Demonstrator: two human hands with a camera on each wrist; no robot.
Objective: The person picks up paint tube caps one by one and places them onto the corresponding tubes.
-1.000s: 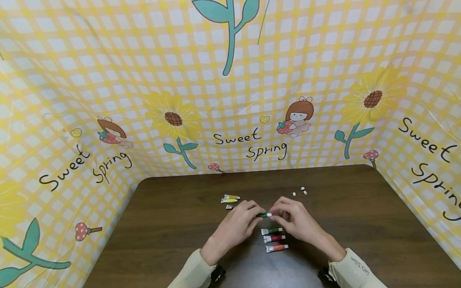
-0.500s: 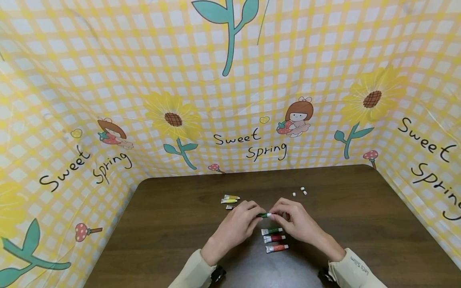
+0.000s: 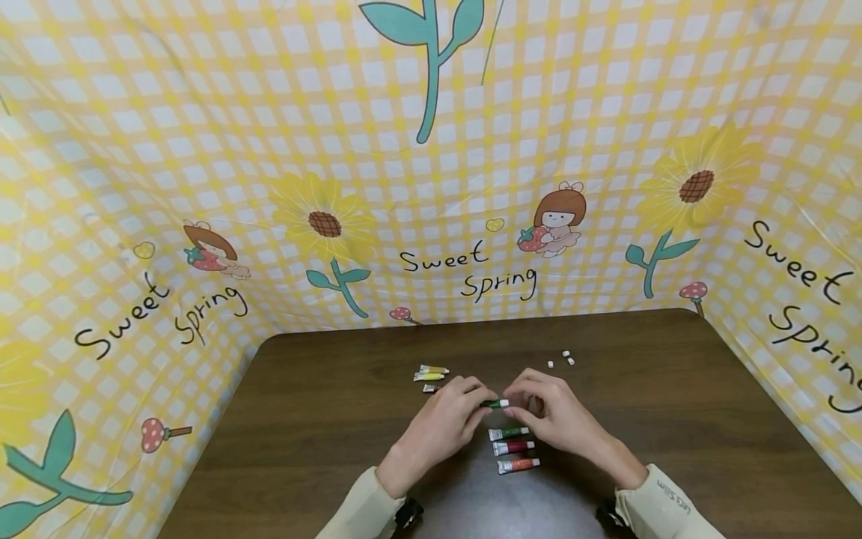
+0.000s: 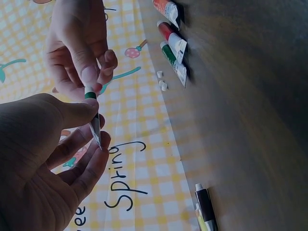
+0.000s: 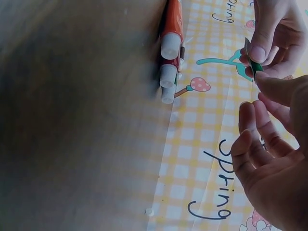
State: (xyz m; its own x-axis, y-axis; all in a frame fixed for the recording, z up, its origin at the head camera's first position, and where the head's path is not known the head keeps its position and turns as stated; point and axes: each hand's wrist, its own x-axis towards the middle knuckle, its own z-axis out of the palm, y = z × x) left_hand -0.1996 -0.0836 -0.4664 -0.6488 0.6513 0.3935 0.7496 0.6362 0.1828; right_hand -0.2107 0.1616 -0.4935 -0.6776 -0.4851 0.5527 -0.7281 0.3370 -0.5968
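Note:
My left hand (image 3: 453,410) pinches a small green paint tube (image 3: 494,403) by its body, between thumb and fingers, above the table. The tube's white cap (image 4: 89,90) points towards my right hand (image 3: 555,412). Right thumb and fingertips are right at this cap, on either side of it in the head view; the other right fingers are loosely bent. Closer to me lie another green tube (image 3: 508,433), a dark red tube (image 3: 514,447) and an orange tube (image 3: 518,466), roughly parallel, with white caps (image 5: 171,45) on.
Beyond my left hand lie an orange-yellow tube (image 3: 434,369), a yellow tube (image 3: 428,376) and a dark tube (image 4: 206,209), partly hidden by the hand in the head view. Three small white caps (image 3: 566,353) sit at the back right of the brown table (image 3: 323,419). Checked cloth (image 3: 377,284) surrounds it.
The right fingertips shift slightly at the cap, closing in half a second ago and a little more spread now. The left hand and the tube stay almost in place.

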